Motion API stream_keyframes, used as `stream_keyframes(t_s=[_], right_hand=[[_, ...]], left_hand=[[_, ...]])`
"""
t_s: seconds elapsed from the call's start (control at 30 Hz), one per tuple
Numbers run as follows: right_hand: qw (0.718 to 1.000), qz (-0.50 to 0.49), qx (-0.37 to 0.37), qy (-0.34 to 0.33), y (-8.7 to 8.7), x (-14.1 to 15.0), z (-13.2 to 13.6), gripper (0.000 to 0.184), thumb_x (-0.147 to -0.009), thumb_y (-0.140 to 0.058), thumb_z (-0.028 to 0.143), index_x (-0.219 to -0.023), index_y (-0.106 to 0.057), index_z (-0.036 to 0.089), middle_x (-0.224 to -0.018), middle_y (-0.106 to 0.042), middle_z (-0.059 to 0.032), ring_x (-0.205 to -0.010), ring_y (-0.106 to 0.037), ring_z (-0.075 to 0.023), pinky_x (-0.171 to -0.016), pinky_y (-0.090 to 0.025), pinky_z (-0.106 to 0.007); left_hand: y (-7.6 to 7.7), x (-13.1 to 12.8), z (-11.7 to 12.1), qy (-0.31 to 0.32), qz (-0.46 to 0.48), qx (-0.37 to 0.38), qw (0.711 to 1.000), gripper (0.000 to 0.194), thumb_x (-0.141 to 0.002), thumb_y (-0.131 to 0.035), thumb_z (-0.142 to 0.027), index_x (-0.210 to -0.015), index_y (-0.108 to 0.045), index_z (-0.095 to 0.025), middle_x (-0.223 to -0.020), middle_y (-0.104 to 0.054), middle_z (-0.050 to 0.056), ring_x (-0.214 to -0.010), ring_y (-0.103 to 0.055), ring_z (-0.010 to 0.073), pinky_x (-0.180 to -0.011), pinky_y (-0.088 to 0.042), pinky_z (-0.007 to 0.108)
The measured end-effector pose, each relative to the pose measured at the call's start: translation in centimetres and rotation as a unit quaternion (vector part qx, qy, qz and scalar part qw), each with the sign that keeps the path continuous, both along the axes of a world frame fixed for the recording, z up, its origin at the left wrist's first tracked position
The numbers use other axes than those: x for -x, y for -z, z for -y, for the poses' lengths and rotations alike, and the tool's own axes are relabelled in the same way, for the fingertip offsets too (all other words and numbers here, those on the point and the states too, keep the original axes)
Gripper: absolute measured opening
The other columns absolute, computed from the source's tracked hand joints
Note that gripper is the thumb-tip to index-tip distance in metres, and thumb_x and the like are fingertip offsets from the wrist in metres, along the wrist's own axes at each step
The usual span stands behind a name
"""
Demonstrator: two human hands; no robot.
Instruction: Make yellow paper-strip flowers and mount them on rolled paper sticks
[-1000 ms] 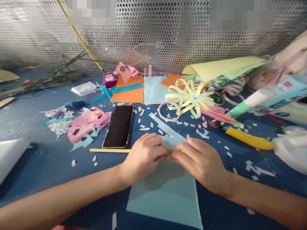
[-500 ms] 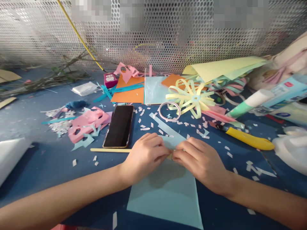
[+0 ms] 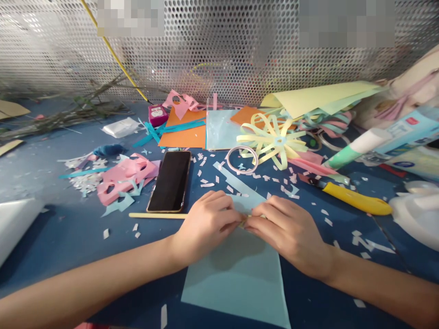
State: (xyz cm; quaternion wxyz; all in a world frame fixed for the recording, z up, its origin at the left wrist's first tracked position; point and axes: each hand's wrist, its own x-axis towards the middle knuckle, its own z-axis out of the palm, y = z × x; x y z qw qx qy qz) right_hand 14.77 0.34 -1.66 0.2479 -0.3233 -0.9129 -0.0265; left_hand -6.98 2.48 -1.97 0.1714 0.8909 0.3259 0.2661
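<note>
A sheet of light blue paper (image 3: 236,283) lies on the table before me, reaching towards the front edge. Across its upper part runs a thin pale-yellow stick (image 3: 157,215), whose left end sticks out past my left hand (image 3: 209,224). That hand is closed, its fingertips pressed down around the stick at the paper. Close beside it, my right hand (image 3: 288,228) is closed too, with thumb and fingers pinched at the stick and paper. The fingertips of both hands nearly meet. Most of the stick under them is hidden.
A phone (image 3: 169,181) lies left of my hands. Beyond them are a tape roll (image 3: 242,147), a yellow paper-strip flower (image 3: 274,138) and scattered scraps. To the right sit a yellow cutter (image 3: 356,198) and a glue stick (image 3: 356,148). A perforated metal panel (image 3: 233,50) stands behind.
My right fingertips have shifted very slightly at the stick. Both hands otherwise stay in place, and the paper and stick look the same.
</note>
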Motion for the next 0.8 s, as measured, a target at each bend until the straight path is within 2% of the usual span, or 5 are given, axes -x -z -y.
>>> stream_keyframes(t_s=[0.23, 0.47, 0.7, 0.8], right_hand=[[0.999, 0.021, -0.014, 0.021, -0.21, 0.58, 0.13, 0.018, -0.093, -0.060, 0.013, -0.076, -0.065, 0.017, -0.073, -0.060, -0.0029, -0.070, -0.045, -0.0172, -0.069, -0.040, -0.034], [1.000, 0.015, -0.006, 0.023, 0.36, 0.53, 0.19, 0.016, -0.093, -0.059, 0.012, -0.078, -0.064, 0.017, -0.074, -0.059, -0.0027, -0.070, -0.045, -0.0170, -0.070, -0.041, -0.033], [1.000, 0.003, 0.010, 0.012, 0.37, 0.30, 0.31, 0.018, -0.094, -0.056, 0.010, -0.079, -0.063, 0.018, -0.076, -0.062, -0.0028, -0.072, -0.049, -0.0164, -0.070, -0.042, -0.032], [0.999, -0.013, 0.030, 0.009, 0.25, -0.11, 0.32, 0.011, -0.093, -0.060, 0.012, -0.085, -0.065, 0.018, -0.081, -0.065, -0.0031, -0.076, -0.053, -0.0170, -0.071, -0.044, -0.033]], left_hand=[[0.03, 0.00, -0.05, -0.001, -0.001, 0.002, 1.000, 0.020, -0.093, -0.058, -0.011, -0.084, -0.073, -0.020, -0.073, -0.059, 0.002, -0.071, -0.052, 0.0152, -0.066, -0.038, 0.030], [-0.03, 0.02, 0.02, 0.000, -0.001, 0.000, 1.000, 0.020, -0.093, -0.058, -0.011, -0.082, -0.073, -0.019, -0.073, -0.059, 0.002, -0.071, -0.051, 0.0151, -0.066, -0.039, 0.030], [-0.08, 0.01, 0.04, 0.002, -0.001, 0.000, 1.000, 0.020, -0.094, -0.058, -0.012, -0.084, -0.073, -0.020, -0.074, -0.061, 0.002, -0.072, -0.053, 0.0152, -0.067, -0.039, 0.030], [-0.03, 0.03, 0.01, 0.002, -0.001, 0.000, 1.000, 0.020, -0.094, -0.057, -0.012, -0.083, -0.073, -0.020, -0.074, -0.061, 0.002, -0.072, -0.053, 0.0150, -0.067, -0.039, 0.030]])
